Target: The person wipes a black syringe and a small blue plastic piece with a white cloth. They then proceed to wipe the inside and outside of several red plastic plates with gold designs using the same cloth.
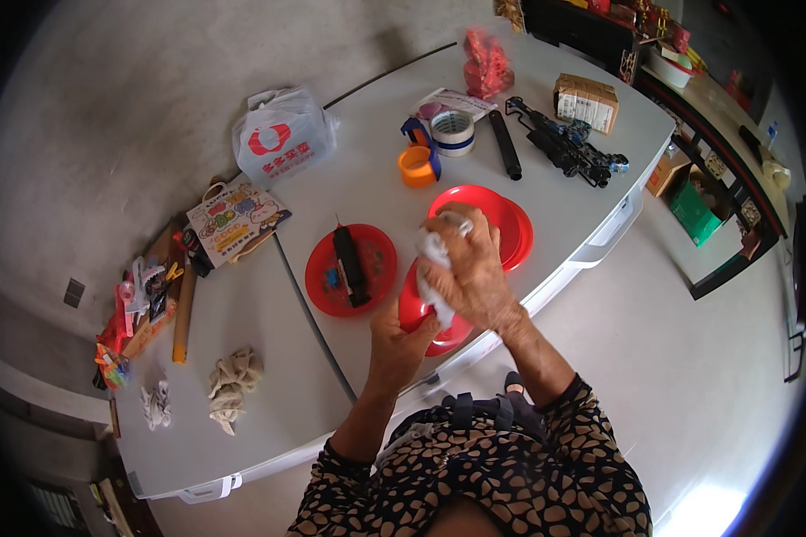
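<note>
My left hand [399, 347] grips the near rim of a red plate [411, 302], thumb on top. In my right hand [475, 273] is a bunched white cloth or tissue [437, 285], pressed against that plate; the cloth hides much of its surface. Below the plate another red rim [452, 338] shows, close to the table edge. Just beyond my right hand lie stacked red plates [518, 234]. To the left stands a red plate [315, 291] holding a black cylindrical thing [350, 267] with a thin tip and small blue bits.
At the back are a tape roll [454, 132], an orange-and-blue tape dispenser [417, 165], a black rod [505, 145], a black toy-like gun [566, 143], a carton [586, 102] and a red bag [487, 67]. Leftward: a plastic bag [284, 134], a printed box [235, 219] and beige gloves [234, 387].
</note>
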`<state>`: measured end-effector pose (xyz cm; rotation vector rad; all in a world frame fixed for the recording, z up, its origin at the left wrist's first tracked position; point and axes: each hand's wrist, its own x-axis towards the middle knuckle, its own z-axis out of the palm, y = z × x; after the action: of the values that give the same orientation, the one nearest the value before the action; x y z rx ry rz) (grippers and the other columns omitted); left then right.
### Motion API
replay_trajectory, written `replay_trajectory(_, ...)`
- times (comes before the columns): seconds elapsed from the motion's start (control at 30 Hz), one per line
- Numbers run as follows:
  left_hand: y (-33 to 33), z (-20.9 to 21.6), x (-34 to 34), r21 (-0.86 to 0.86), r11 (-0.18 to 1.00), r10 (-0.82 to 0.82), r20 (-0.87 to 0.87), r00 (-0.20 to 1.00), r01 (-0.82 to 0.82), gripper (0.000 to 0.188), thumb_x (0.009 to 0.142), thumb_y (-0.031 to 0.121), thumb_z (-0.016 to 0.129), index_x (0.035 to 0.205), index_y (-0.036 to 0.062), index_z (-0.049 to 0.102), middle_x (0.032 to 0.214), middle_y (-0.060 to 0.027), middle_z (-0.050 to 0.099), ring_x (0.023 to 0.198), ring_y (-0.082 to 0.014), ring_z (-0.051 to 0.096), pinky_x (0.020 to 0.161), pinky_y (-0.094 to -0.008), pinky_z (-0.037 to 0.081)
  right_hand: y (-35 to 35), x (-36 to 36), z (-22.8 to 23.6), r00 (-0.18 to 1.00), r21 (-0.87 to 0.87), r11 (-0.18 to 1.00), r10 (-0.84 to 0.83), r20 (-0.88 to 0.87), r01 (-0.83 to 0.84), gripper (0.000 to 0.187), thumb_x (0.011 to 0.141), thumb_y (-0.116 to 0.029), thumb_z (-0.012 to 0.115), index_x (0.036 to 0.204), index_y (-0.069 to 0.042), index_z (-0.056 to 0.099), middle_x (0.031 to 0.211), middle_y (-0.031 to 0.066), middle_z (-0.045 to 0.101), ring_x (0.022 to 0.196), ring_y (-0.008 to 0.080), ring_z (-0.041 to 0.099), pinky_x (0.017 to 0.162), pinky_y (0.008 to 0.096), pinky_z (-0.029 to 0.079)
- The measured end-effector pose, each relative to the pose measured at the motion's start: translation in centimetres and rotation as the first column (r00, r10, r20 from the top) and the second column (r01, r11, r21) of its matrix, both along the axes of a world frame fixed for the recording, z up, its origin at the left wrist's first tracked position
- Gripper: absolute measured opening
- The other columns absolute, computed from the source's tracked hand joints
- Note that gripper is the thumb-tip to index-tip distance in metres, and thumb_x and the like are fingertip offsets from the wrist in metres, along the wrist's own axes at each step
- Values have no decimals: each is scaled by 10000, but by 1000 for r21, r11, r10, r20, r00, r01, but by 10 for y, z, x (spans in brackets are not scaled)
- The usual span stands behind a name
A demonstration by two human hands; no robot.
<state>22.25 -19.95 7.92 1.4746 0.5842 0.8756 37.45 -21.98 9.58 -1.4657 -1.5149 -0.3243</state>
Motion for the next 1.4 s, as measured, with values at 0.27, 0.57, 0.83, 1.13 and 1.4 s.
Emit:
replay_trajectory(0.27,2,-17,2,37,988,143,181,973,-152,280,824,103,633,1061,-31,570,1009,-54,622,889,-108,584,773,-268,480,-15,-32,11,949,-110,954,291,121,-279,446,729,-238,675,1127,-63,573,1282,110,468,1318,283,361,983,461,314)
replay_trajectory(0.57,2,-13,-1,-218,976,33,236,971,20,383,802,-45,662,1167,-24,549,1071,-84,623,929,-123,595,845,-284,492,10,-4,-1,999,46,999,-27,-37,28,260,869,-204,580,1062,-30,603,1079,153,596,997,319,589,816,421,457)
replay_trajectory(0.83,8,-15,-9,-210,978,71,262,963,-15,391,811,-47,648,1187,-22,541,1084,-97,623,943,-153,605,858,-308,496,14,5,-29,738,31,1000,23,-675,-2,230,907,-140,535,1110,-35,564,922,179,629,802,356,614,740,428,494)
replay_trajectory(1.13,6,-8,-14,-70,992,112,165,980,-101,351,813,-26,654,1149,-8,555,1019,-70,637,889,-126,608,807,-299,509,8,-12,5,997,165,986,39,-61,-28,358,738,-47,637,1086,18,582,1115,171,577,1060,350,562,891,448,450)
replay_trajectory(1.4,4,-19,-14,-226,971,13,370,929,77,343,814,-69,618,1141,7,549,1054,-71,620,940,-141,598,830,-314,507,6,-41,11,952,120,960,226,206,-254,328,679,-150,635,997,-76,606,1129,83,558,1157,299,506,964,437,401)
